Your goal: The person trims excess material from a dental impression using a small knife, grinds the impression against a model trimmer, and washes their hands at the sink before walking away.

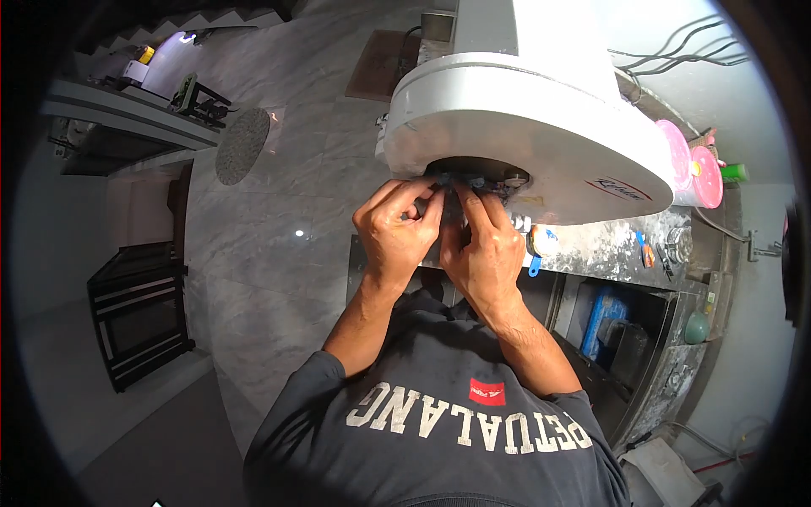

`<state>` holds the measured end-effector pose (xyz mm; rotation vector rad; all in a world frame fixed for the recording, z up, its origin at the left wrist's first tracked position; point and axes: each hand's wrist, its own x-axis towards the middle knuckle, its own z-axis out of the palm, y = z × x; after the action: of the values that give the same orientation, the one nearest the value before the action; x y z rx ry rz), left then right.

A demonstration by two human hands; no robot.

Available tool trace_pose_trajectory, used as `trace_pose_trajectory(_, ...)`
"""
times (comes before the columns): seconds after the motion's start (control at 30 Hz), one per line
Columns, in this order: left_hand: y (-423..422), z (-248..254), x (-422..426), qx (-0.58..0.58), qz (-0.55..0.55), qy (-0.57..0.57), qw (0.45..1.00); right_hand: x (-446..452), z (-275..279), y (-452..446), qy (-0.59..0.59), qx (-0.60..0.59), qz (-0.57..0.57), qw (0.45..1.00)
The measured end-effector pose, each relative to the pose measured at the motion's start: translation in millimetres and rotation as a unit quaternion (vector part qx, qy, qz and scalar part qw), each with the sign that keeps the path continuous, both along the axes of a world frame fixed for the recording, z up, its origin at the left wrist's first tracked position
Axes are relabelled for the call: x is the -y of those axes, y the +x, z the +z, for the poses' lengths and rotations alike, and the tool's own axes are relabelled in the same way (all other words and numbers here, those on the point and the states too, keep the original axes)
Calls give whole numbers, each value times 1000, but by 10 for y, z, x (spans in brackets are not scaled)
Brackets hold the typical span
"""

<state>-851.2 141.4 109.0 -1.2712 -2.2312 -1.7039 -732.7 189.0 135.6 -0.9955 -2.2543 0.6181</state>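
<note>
A large white rounded machine housing (pixel 541 139) with red and blue lettering hangs over the bench. In its lower front is a dark rounded opening (pixel 477 165), with small dark and light parts inside that I cannot make out clearly. My left hand (pixel 395 226) is at the left side of this opening, fingers bent and pinched together. Beside it, my right hand (pixel 483 249) reaches in with curled fingers, close to the left fingertips. Whatever the fingertips grip is hidden by the fingers and shadow.
Beneath the housing runs a stained grey bench (pixel 604 245). On it lie a round yellow-and-white item (pixel 545 241), a blue-handled item (pixel 534 266) and an orange-and-blue tool (pixel 646 251). Pink round containers (pixel 708 177) stand at the right. A shelf below holds a blue object (pixel 604 321).
</note>
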Motion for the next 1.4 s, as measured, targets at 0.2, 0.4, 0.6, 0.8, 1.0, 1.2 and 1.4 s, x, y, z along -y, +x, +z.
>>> trace_pose_trajectory(0.2, -14, 18, 4, -21, -16, -39, 999, -5, 1, 8, 6, -8, -3, 1000)
trace_pose_trajectory(0.4, 7, 60, 29, -18, -29, -37, 999, -4, -6, 44, -14, -30, 7, 999)
trace_pose_trajectory(0.6, 66, 91, 87, -6, -26, -26, 999, 9, -15, 99, -12, -46, 29, 998)
trace_pose_trajectory(0.8, 56, 122, 104, 3, -28, -31, 999, 24, -35, 91, 11, -30, 22, 999)
trace_pose_trajectory(1.0, 71, 135, 96, 19, -26, -17, 999, 13, -113, 95, 49, -34, 30, 998)
trace_pose_trajectory(1.2, 56, 131, 87, 29, -20, -25, 999, 24, -45, 89, 27, -4, 35, 999)
trace_pose_trajectory(1.4, 51, 133, 44, 23, -8, -10, 1000, 18, -45, 83, 31, -4, 40, 999)
